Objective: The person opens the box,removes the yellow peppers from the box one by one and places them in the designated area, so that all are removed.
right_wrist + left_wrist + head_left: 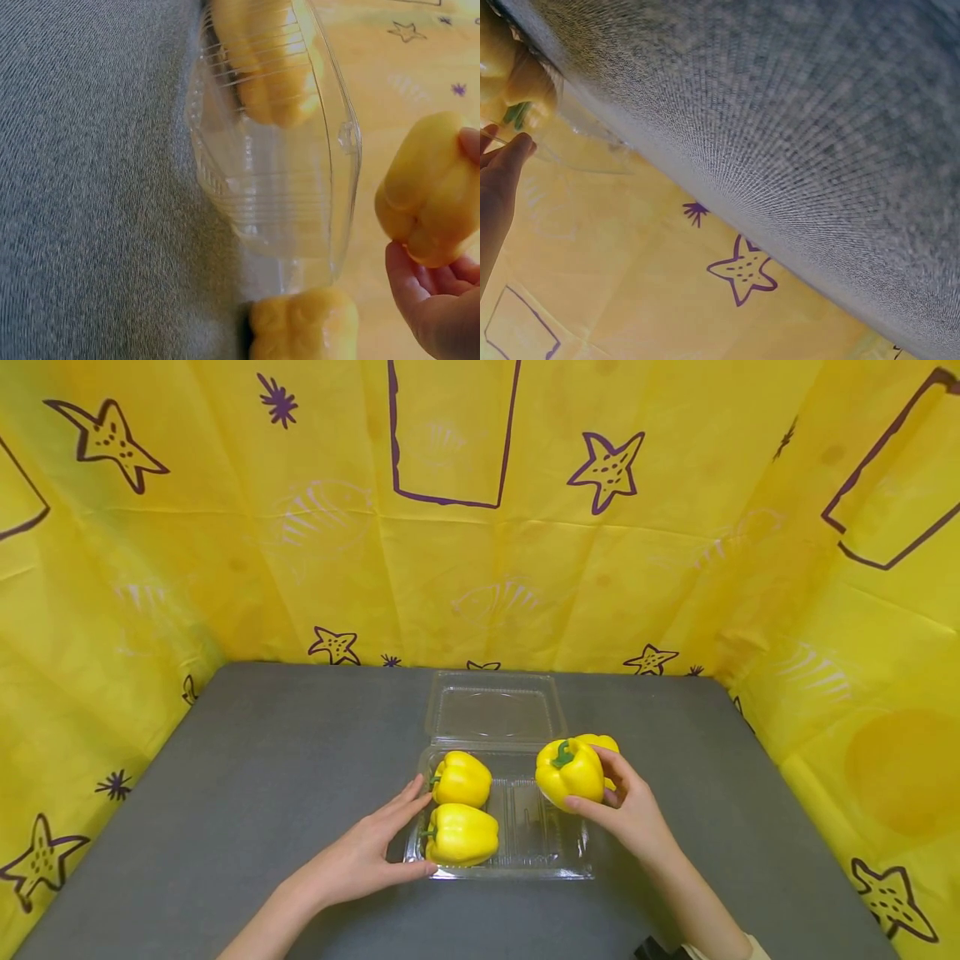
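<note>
My right hand [630,810] grips a yellow bell pepper [572,775] with a green stem, raised over the right part of a clear plastic clamshell container [532,862]. In the right wrist view this pepper's bottom end faces the camera, with the fingers [409,281] beneath it. Two more yellow peppers, a far one [462,779] and a near one [462,835], lie on their sides in the container's left half, stems to the left. My left hand [363,856] rests with fairly straight fingers against the container's left side, its thumb at the near left corner.
Another yellow pepper [304,330] is on the grey table [300,735] to the right of the container, partly hidden behind the held one in the head view. The container's lid [495,710] lies folded back, away from me. Yellow patterned cloth [450,552] encloses the table.
</note>
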Motion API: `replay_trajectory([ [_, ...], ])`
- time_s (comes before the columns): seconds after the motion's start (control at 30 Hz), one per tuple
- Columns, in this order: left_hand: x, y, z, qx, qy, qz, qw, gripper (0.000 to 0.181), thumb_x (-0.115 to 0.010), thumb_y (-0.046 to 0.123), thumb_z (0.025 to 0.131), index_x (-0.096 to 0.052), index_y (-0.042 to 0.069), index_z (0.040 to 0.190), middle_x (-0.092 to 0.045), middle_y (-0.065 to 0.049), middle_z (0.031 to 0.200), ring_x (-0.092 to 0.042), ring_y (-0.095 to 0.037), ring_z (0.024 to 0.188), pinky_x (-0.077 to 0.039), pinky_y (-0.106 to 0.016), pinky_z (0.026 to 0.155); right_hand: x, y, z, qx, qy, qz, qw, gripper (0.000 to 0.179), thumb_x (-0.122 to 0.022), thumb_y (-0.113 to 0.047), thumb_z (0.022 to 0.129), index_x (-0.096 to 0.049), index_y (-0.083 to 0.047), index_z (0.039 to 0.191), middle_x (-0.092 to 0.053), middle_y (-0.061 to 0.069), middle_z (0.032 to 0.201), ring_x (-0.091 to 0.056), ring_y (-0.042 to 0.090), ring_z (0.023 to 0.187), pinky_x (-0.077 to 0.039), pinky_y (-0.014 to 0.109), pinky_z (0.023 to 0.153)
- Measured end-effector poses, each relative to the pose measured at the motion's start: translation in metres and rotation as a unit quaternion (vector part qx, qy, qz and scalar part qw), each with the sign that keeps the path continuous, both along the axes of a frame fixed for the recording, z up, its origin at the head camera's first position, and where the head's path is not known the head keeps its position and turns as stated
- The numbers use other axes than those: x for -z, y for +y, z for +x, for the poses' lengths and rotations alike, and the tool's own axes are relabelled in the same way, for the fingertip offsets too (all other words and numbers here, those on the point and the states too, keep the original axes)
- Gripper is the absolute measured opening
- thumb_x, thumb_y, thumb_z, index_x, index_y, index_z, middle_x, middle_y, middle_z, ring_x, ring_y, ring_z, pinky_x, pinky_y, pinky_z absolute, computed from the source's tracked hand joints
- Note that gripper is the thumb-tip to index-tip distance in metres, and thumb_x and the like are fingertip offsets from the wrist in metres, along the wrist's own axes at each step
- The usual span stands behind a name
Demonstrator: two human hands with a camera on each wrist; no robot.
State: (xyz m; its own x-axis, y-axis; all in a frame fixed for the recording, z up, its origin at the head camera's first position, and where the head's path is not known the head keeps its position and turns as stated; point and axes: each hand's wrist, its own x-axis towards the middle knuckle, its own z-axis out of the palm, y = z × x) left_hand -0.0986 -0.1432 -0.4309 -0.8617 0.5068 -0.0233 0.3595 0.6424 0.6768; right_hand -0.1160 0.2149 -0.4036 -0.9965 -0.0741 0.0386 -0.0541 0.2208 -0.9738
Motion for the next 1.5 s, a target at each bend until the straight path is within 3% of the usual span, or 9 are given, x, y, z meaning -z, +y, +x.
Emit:
replay_trajectory([
  [0.7,0.000,-0.001,0.001,-0.003,-0.002,0.000,1.0000,0.095,-0.067,0.066,0.079,-0.037,0.012,0.151,-0.016,0.000,0.162,-0.026,-0.028,0.144,-0.033,-0.058,0.106,0.000,0.023,0.006,0.028,0.003,0.025,0.9993,0.066,-0.079,-0.012,0.082,-0.046,-0.005,0.139,-0.050,0.010,0.133,-0.051,0.013,0.113,-0.048,0.017,0.090],
  [1.23,0.001,-0.001,0.000,0.003,0.014,-0.002,0.9999,0.093,-0.068,0.064,0.080,-0.038,0.010,0.150,-0.017,-0.001,0.162,-0.028,-0.027,0.143,-0.035,-0.055,0.106,-0.001,0.038,0.011,0.055,-0.005,0.033,0.9979,0.066,-0.076,-0.011,0.085,-0.042,0.000,0.140,-0.047,0.010,0.134,-0.052,0.008,0.109,-0.047,0.014,0.087],
  [1.5,0.001,-0.001,0.000,0.003,0.014,-0.004,0.9999,0.093,-0.067,0.064,0.080,-0.038,0.011,0.151,-0.017,-0.001,0.162,-0.028,-0.027,0.143,-0.035,-0.056,0.106,0.001,0.047,0.013,0.074,-0.002,0.041,0.9964,0.064,-0.075,-0.012,0.086,-0.042,0.000,0.140,-0.050,-0.001,0.129,-0.050,0.005,0.111,-0.045,0.011,0.088],
])
